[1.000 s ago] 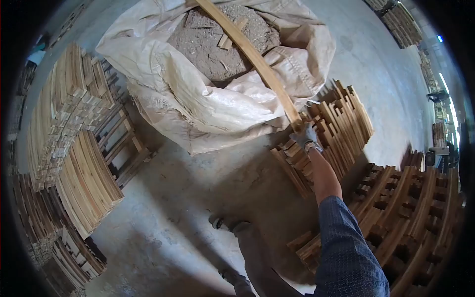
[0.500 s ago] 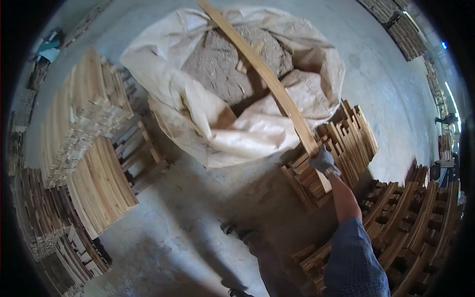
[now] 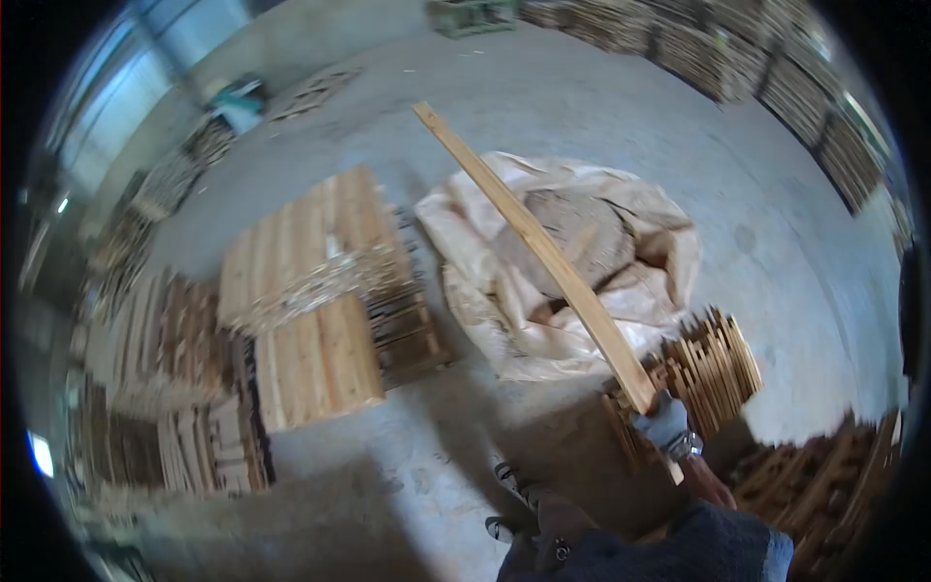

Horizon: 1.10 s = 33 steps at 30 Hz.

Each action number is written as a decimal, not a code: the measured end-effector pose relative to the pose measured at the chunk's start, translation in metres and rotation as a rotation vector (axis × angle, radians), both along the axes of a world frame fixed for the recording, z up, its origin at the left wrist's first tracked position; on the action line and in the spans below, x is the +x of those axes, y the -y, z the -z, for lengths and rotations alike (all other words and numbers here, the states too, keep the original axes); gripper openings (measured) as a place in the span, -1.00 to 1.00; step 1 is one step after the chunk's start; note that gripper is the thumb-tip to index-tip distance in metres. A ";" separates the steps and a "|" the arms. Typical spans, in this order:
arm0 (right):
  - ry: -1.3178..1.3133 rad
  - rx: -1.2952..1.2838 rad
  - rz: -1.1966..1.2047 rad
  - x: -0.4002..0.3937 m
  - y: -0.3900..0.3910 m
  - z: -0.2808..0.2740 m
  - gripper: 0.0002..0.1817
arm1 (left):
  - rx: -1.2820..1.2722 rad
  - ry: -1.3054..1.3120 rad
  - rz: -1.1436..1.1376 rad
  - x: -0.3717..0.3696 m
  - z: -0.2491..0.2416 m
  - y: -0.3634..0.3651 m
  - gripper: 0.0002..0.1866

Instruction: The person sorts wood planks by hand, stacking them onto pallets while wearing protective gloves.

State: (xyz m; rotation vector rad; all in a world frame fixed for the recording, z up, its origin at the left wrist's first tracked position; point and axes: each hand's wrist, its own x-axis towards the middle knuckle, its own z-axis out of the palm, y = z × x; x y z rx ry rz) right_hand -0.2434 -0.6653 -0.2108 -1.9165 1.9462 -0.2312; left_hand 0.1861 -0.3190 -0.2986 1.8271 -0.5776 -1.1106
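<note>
My right hand (image 3: 663, 423), in a grey glove with a watch at the wrist, is closed on the near end of a long wooden board (image 3: 543, 247). The board slants up and to the left, above a large pale sack (image 3: 485, 281). Grey-brown, sawdust-like material (image 3: 592, 228) shows inside the open sack, partly hidden by the board. Beside my right hand stands a stack of narrow wood strips (image 3: 713, 373). My left hand is out of the picture.
Stacked pale planks (image 3: 310, 242) stand left of the sack, with a lower plank pile (image 3: 320, 364) in front. Darker wood stacks (image 3: 165, 339) lie farther left. Wood pieces (image 3: 805, 485) fill the lower right. More stacks (image 3: 689, 58) line the back right.
The view has shifted left and upward, so the sack appears lower and smaller. My right hand still holds the board, now lower in view, and the board's far end has come into sight.
</note>
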 end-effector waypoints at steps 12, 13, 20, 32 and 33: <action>0.262 -0.305 -0.739 0.152 -0.123 -0.107 -0.43 | -0.537 -0.280 -0.704 0.109 -0.286 0.087 -0.44; 0.247 -0.336 -0.776 0.159 -0.135 -0.113 -0.41 | -0.593 -0.344 -0.744 0.125 -0.289 0.073 -0.45; 0.271 -0.522 -0.933 0.215 -0.149 -0.077 -0.31 | -0.817 -0.364 -1.091 0.115 -0.276 -0.057 -0.65; 0.384 -0.011 -2.062 0.412 -0.170 -0.137 -0.31 | -0.763 0.040 -1.189 -0.025 -0.202 -0.064 -0.70; 0.376 0.002 -2.065 0.424 -0.191 -0.143 -0.36 | -0.810 0.094 -1.230 -0.030 -0.203 -0.059 -0.69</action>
